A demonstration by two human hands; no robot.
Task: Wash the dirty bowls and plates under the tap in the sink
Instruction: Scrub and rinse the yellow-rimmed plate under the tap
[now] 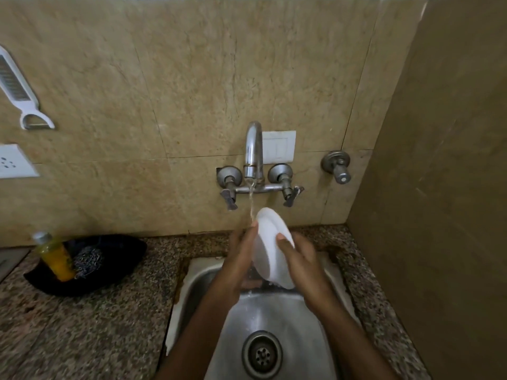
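Holding a white round plate [270, 244] on edge above the stainless steel sink [277, 311], the person has it between both hands, tilted so its upper rim leans toward the wall. The right hand [303, 260] grips the plate's right side, the thumb curled over the rim onto the near face and the other fingers hidden behind it. The left hand [241, 256] lies flat against the plate's left face, fingers fairly straight and reaching up to the rim, with the thumb out of sight.

A thin stream of water [251, 204] falls from the curved chrome wall tap [253, 149] and lands where the left fingertips meet the plate's upper edge – just left of the rim. Below the hands the round metal drain [262, 353] sits in the basin floor.

On the speckled granite counter [82, 325] to the left, a bottle of yellow liquid with a silver cap [55, 256] and a steel wire scrubber [87, 260] rest on a black cloth [118, 253] – the bottle touching the scrubber. A white grater [16, 86] hangs on the beige tiled wall [178, 78].
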